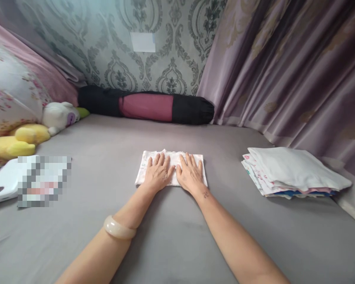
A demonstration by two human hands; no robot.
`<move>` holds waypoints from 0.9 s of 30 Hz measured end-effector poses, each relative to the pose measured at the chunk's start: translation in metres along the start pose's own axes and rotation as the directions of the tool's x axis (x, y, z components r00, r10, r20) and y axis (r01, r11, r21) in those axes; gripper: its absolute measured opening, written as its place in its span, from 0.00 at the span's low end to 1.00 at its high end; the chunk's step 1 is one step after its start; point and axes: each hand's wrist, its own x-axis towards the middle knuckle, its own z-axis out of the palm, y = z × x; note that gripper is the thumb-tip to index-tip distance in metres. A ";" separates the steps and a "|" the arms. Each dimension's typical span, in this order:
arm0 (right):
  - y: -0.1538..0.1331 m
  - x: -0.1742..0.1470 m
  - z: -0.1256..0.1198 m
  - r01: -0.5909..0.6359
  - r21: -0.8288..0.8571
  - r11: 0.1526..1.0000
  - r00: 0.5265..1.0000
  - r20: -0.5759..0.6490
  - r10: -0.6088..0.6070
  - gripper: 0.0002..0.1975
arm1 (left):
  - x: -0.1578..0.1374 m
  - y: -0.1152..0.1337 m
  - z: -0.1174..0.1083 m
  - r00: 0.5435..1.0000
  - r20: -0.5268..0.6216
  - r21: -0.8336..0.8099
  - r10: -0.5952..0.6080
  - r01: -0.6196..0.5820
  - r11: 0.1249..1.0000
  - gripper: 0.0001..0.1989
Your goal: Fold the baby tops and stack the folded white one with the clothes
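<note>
A folded white cloth with a faint pink print (173, 157) lies flat on the grey bed sheet (165, 252) in front of me. My left hand (159, 172) rests palm down on its left half, fingers stretched out. On the right half my right hand (190, 172) lies the same way, its fingers slightly spread. The two thumbs nearly meet at the middle of the cloth. Both hands cover much of the cloth, so its centre is partly hidden. What kind of garment or cloth it is, I cannot tell.
To the right sits a stack of folded cloths (298, 169), a white one on top. At the left are a white device (6, 179), a blurred-out flat item (44, 181) and plush toys (60, 116). A black and maroon roll (148, 106) lies along the wall, beside purple curtains (278, 67).
</note>
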 end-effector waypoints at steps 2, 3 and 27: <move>0.000 0.000 0.001 0.002 -0.003 1.000 1.000 -0.003 -0.002 0.27 | 0.000 0.001 -0.001 1.000 0.023 -0.004 -0.011 0.011 1.000 0.29; 0.000 0.000 0.002 0.004 -0.005 1.000 1.000 -0.004 -0.004 0.27 | 0.000 0.002 -0.002 1.000 0.026 -0.004 -0.017 0.017 1.000 0.29; 0.007 0.003 0.003 -0.078 -0.019 0.997 0.997 0.015 0.079 0.28 | 0.002 -0.010 -0.005 0.984 0.028 -0.003 -0.178 0.178 0.984 0.31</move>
